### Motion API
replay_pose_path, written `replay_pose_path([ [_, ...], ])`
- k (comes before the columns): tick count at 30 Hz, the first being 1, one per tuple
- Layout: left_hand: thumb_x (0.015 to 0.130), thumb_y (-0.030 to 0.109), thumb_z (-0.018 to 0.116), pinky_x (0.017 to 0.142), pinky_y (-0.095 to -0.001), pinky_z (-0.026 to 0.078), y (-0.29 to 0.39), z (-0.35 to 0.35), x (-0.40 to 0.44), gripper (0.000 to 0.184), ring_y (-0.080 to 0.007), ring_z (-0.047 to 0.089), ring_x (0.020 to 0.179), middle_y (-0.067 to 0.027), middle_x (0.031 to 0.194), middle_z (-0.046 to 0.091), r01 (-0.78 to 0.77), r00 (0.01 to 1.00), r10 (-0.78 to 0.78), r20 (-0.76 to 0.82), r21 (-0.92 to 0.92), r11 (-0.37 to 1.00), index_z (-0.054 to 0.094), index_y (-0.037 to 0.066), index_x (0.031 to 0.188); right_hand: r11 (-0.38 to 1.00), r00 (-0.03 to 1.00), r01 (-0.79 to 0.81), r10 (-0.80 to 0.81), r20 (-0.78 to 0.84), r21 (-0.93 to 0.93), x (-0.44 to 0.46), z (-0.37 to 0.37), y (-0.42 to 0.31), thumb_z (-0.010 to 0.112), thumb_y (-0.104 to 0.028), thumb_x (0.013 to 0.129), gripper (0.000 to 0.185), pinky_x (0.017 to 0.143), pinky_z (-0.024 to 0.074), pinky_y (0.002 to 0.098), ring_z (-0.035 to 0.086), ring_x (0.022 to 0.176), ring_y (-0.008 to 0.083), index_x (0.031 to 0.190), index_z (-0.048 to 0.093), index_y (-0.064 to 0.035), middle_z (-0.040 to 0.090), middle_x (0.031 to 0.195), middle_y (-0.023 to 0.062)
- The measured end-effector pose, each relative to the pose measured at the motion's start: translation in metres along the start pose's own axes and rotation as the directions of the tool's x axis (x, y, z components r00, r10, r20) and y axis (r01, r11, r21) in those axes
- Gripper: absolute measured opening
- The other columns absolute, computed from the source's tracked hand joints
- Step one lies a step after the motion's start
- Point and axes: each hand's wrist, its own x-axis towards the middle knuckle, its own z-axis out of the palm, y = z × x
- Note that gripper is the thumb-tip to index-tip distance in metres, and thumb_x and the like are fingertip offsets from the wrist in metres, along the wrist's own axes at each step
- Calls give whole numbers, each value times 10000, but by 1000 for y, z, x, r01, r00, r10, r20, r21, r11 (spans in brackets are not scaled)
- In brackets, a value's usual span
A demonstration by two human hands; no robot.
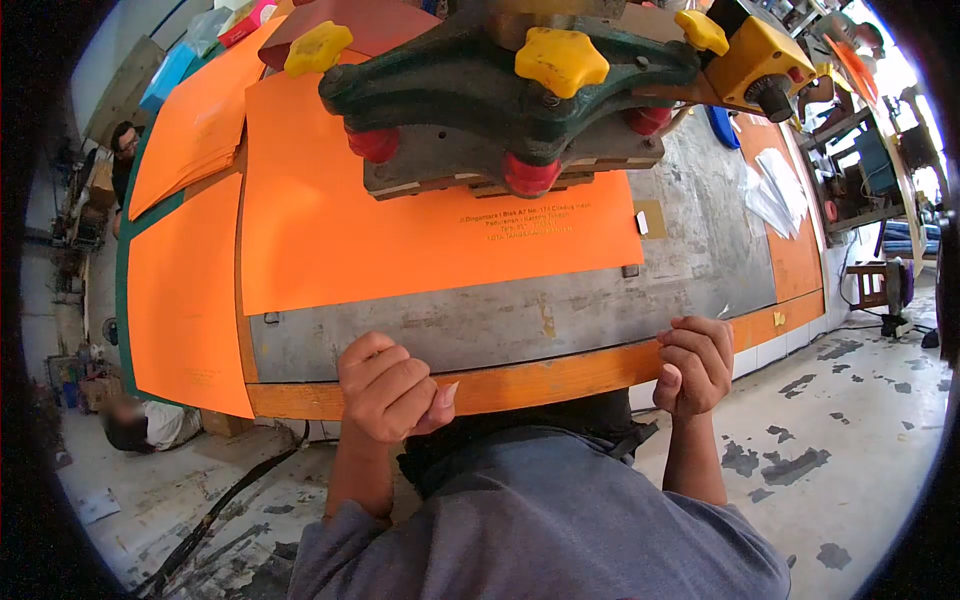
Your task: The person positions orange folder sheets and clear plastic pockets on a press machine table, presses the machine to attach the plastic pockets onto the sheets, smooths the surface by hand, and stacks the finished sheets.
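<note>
Orange sheet [340, 220] flat on metal bed [430, 325], part. under press head [440, 160]; gold txt nr R edge.

Bright right side, fisheye curve, black corners

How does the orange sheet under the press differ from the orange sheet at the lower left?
The middle sheet lies on the grey plate, partly hidden beneath the press; the lower-left sheet lies beside the plate, away from the press. The middle sheet's lettering is plain to see, while the lower-left sheet shows only faint marks. Both are orange and lie flat.
</note>
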Motion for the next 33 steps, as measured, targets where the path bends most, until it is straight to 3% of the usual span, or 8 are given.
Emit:
replay_pose_path([
  [8, 827, 114, 700, 563, -381, 419, -3, 3, 3, 252, -216, 534, 498, -52, 625, 585, -6, 1000, 5, 25, 28, 1000, 594, 50, 607, 1000, 1000, -9, 9, -1, 1, 1, 0, 0, 617, -275, 1034, 352, 747, 536, 419, 743, 868, 300, 751, 663, -69, 751, 829, 72],
  [11, 846, 119, 713, 574, -385, 426, -4, 4, 2, 248, -218, 553, 525, -56, 651, 607, 35, 993, -40, 114, 48, 998, 615, 56, 627, 1000, 1000, -16, 16, -1, 6, 2, 0, -1, 620, -275, 1029, 348, 747, 531, 419, 742, 865, 305, 756, 669, -66, 750, 829, 75],
  [13, 905, 184, 758, 684, -403, 492, -6, 5, 3, 213, -249, 661, 695, -75, 813, 703, 110, 967, -121, 226, 62, 992, 694, 51, 751, 1000, 1000, -20, 20, -1, 7, 2, 1, -1, 621, -275, 1027, 345, 746, 527, 418, 741, 863, 308, 760, 673, -63, 749, 828, 78],
  [14, 905, 184, 758, 684, -403, 492, -7, 8, 4, 213, -249, 661, 695, -75, 813, 703, 110, 967, -122, 224, 64, 992, 694, 51, 751, 1000, 1000, -24, 24, -3, 8, 2, 2, -1, 621, -272, 1023, 340, 744, 525, 417, 740, 863, 310, 762, 676, -61, 748, 828, 81],
  [15, 928, 240, 775, 777, -418, 505, -6, 12, 6, 203, -271, 693, 840, -86, 953, 741, 153, 965, -162, 204, 60, 986, 728, 50, 873, 1000, 1000, -27, 27, -5, 10, 2, 3, 0, 622, -269, 1020, 336, 742, 522, 416, 740, 864, 312, 765, 679, -59, 746, 827, 83],
  [19, 962, 367, 789, 1004, -448, 485, -8, 15, 11, 386, -313, 695, 1215, -100, 1321, 763, 263, 929, -283, 239, 111, 958, 754, 61, 1195, 999, 1000, -19, 20, -15, 27, 2, 3, 1, 625, -267, 1013, 328, 745, 520, 417, 739, 868, 314, 768, 682, -56, 746, 826, 87],
  [25, 940, 355, 817, 1023, -425, 479, -7, 13, 13, 430, -261, 694, 1233, -90, 1287, 769, 303, 910, -330, 251, 140, 942, 738, 42, 1224, 999, 999, -37, 37, -6, 29, 2, 3, 3, 612, -275, 1026, 343, 764, 519, 419, 739, 869, 312, 769, 682, -59, 746, 822, 80],
  [33, 954, 368, 800, 997, -423, 481, -10, 17, 9, 400, -270, 706, 1205, -90, 1282, 778, 311, 913, -331, 239, 119, 943, 747, 52, 1194, 997, 997, -71, 71, -18, 29, 1, 3, 2, 582, -291, 1054, 401, 774, 515, 416, 738, 873, 312, 737, 677, -63, 743, 807, 77],
])
